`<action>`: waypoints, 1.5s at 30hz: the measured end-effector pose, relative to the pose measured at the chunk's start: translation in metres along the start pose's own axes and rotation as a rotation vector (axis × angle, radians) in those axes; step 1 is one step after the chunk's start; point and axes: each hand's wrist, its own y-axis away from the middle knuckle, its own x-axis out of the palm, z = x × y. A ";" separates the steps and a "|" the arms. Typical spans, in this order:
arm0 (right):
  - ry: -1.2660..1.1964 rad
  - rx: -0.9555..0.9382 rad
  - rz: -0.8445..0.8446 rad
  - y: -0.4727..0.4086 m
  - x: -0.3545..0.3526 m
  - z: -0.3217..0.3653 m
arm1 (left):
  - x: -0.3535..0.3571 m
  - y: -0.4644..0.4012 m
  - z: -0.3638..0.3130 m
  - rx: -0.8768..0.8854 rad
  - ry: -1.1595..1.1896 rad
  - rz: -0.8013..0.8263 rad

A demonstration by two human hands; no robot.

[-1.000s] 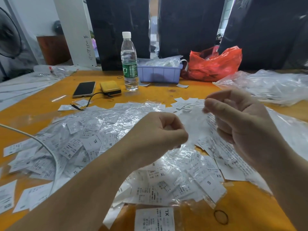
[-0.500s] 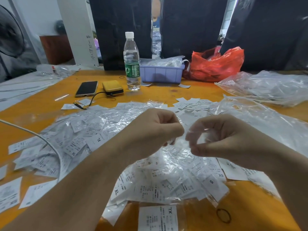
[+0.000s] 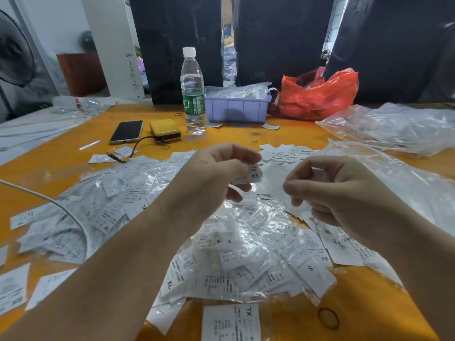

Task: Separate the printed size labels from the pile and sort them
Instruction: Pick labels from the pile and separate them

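While the pile of labels sprawls mid-table beneath your wrists, your left hand pinches a white XS label above it; your right hand, fingers curled, pinches a crinkled clear plastic sleeve just beside.

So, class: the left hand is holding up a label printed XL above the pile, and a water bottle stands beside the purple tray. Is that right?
Not quite. In the head view, the label pinched in the left hand reads XS, not XL. It is held above the pile, and the water bottle does stand beside the purple tray.
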 end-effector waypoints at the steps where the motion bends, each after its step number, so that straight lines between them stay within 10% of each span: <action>1: -0.026 0.015 -0.023 0.000 0.000 0.001 | 0.001 0.000 0.000 0.007 0.014 -0.021; 45: 0.079 -0.047 0.042 0.000 0.014 -0.004 | 0.013 0.003 0.009 0.120 -0.091 -0.027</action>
